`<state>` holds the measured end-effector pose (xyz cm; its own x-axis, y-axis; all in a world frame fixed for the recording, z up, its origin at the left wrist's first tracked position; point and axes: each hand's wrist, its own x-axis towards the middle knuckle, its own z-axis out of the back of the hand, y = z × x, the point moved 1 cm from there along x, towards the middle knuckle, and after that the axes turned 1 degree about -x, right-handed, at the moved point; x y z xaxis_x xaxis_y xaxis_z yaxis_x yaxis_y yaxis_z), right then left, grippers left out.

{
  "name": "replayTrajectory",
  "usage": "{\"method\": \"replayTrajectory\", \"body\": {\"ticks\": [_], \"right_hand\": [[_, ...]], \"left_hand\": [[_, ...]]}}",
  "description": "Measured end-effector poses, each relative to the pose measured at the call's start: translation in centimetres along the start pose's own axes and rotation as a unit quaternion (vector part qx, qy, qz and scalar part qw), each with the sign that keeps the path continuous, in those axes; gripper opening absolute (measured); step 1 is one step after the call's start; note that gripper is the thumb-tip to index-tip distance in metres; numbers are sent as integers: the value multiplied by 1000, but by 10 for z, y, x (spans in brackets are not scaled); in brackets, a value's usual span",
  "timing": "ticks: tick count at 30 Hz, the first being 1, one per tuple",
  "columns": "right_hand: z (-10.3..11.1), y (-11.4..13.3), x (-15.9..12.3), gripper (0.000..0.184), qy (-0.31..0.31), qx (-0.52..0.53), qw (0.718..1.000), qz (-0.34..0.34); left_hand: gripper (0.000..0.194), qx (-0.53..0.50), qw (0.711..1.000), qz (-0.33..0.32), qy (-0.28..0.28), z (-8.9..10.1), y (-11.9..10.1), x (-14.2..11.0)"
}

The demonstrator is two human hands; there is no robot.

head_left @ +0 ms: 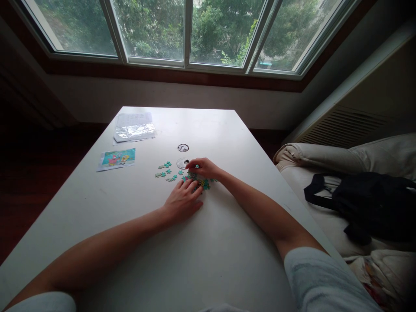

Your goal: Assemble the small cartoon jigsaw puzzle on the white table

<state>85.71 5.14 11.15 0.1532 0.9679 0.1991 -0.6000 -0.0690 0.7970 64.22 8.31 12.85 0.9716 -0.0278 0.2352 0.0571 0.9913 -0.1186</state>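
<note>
Small teal jigsaw pieces (167,171) lie scattered near the middle of the white table (195,251). A joined cluster of pieces (204,184) sits between my hands. My left hand (182,200) rests flat with fingers stretched out, fingertips on the cluster's near edge. My right hand (203,168) is curled over the cluster's far side, fingers pinched on a teal piece (196,166).
A printed cartoon picture card (117,158) and a clear plastic bag on paper (134,128) lie at the table's left back. Two small round clear lids (183,147) sit beyond the pieces. A sofa with a black bag (367,203) stands to the right. Windows fill the far wall.
</note>
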Motion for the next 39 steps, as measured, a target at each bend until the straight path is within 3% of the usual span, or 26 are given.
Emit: {"method": "replayTrajectory", "body": {"ticks": [25,39], "right_hand": [[-2,2,9,26,-20,-90,995,41],[-9,-3,6,22,-49,-84,994,54]], "left_hand": [[42,-10,1000,-5,-7,-2,7,5],[41,-13,1000,-8,-13,-2,9,6]]}}
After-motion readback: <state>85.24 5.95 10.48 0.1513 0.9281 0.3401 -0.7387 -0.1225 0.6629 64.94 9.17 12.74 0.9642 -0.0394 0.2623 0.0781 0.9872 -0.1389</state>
